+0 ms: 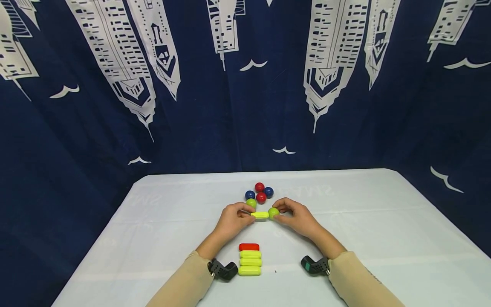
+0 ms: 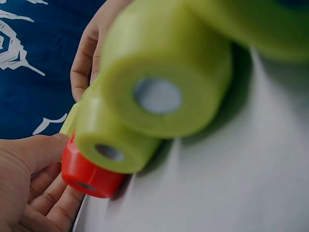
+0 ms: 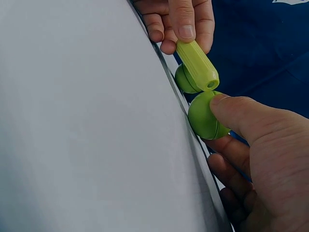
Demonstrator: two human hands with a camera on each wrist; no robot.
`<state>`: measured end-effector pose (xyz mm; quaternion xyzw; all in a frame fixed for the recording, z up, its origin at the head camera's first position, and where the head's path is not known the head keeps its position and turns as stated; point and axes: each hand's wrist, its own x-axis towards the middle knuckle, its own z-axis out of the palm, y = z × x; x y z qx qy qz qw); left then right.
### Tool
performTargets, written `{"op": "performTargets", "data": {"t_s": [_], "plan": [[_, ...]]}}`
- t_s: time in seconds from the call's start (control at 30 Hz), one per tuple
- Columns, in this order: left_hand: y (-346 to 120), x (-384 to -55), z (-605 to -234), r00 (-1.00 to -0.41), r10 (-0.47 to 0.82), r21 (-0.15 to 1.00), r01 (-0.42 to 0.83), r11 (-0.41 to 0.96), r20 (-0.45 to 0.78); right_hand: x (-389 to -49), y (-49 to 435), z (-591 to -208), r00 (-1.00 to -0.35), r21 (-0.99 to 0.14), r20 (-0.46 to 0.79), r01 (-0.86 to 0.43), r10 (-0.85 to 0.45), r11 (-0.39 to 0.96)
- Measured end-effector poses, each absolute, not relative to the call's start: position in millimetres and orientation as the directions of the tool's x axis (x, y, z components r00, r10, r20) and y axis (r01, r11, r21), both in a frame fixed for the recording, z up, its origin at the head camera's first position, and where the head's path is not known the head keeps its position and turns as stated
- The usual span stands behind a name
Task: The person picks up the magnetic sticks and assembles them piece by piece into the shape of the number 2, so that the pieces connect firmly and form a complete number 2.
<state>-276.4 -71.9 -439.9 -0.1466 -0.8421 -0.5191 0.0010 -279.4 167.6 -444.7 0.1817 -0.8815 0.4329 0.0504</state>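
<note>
My left hand pinches a yellow-green ribbed rod between thumb and fingers near its left end. A green ball is gripped by the thumb and fingers of my right hand. In the right wrist view the rod's free end, with a small round hole, meets the top of that ball. Just behind the left fingertips, a second green ball sits on the table, partly hidden by them.
Beyond the hands, two red balls and two blue balls are clustered on the white table. Nearer me lies a row of three yellow-green rods and one red rod, grey discs in their ends. A dark blue patterned cloth hangs behind.
</note>
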Motion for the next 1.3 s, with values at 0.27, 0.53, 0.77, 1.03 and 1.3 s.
{"op": "performTargets", "data": {"t_s": [0.27, 0.53, 0.77, 1.03, 1.3], "plan": [[-71.8, -275.8, -440.5, -0.957, 0.243, 0.879, 0.250, 0.405, 0.160, -279.4, 168.3, -444.5, -0.929, -0.750, 0.244, -0.362, -0.278, 0.553], [-71.0, -276.3, -441.4, -0.954, 0.244, 0.885, 0.259, 0.387, 0.172, -277.3, 168.1, -443.5, -0.930, -0.752, 0.237, -0.359, -0.283, 0.553], [-71.2, -276.1, -442.5, -0.954, 0.248, 0.883, 0.259, 0.391, 0.170, -276.2, 168.5, -443.8, -0.934, -0.746, 0.221, -0.348, -0.283, 0.567], [-71.9, -275.0, -440.5, -0.957, 0.247, 0.898, 0.236, 0.371, 0.149, -276.0, 168.6, -444.8, -0.937, -0.750, 0.219, -0.341, -0.274, 0.567], [-74.9, -279.7, -437.4, -0.938, 0.150, 0.817, 0.345, 0.463, 0.312, -277.7, 168.7, -442.3, -0.936, -0.740, 0.229, -0.346, -0.267, 0.576]]}}
